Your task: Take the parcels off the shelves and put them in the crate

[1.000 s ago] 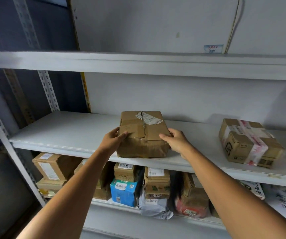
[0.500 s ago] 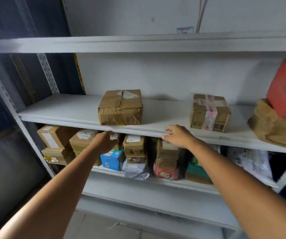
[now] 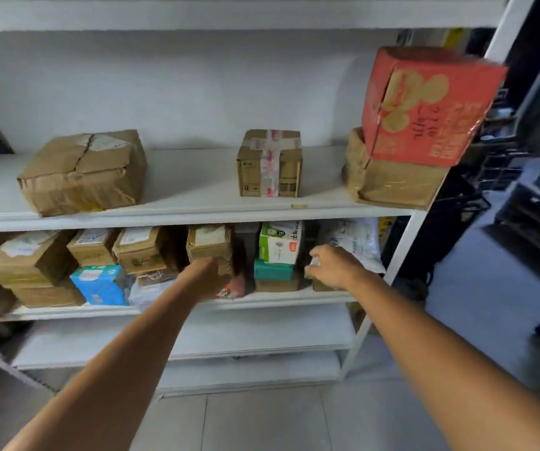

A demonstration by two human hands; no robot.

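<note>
Parcels fill two shelves. On the upper shelf (image 3: pixel 197 219) lie a crumpled brown parcel (image 3: pixel 83 172), a small taped box (image 3: pixel 270 162) and a red box (image 3: pixel 424 102) stacked on a brown parcel (image 3: pixel 392 183). My left hand (image 3: pixel 206 278) reaches into the lower shelf (image 3: pixel 278 297), against the bottom of a brown labelled box (image 3: pixel 210 240); its fingers are hidden. My right hand (image 3: pixel 333 266) hovers with loosely curled fingers in front of a white bag parcel (image 3: pixel 356 242), beside a green-and-white box (image 3: pixel 280 242). No crate is in view.
Several brown boxes (image 3: pixel 28 262) and a blue box (image 3: pixel 99 284) crowd the lower shelf's left side. Two bare boards (image 3: pixel 229 333) lie below. The rack's white upright (image 3: pixel 405 255) stands right of my right hand. Dark racks (image 3: pixel 506 164) stand further right, above a tiled floor (image 3: pixel 262 418).
Both hands let go of the crumpled brown parcel, which stays on the upper shelf, and dropped to the lower shelf. My view swung right and down.
</note>
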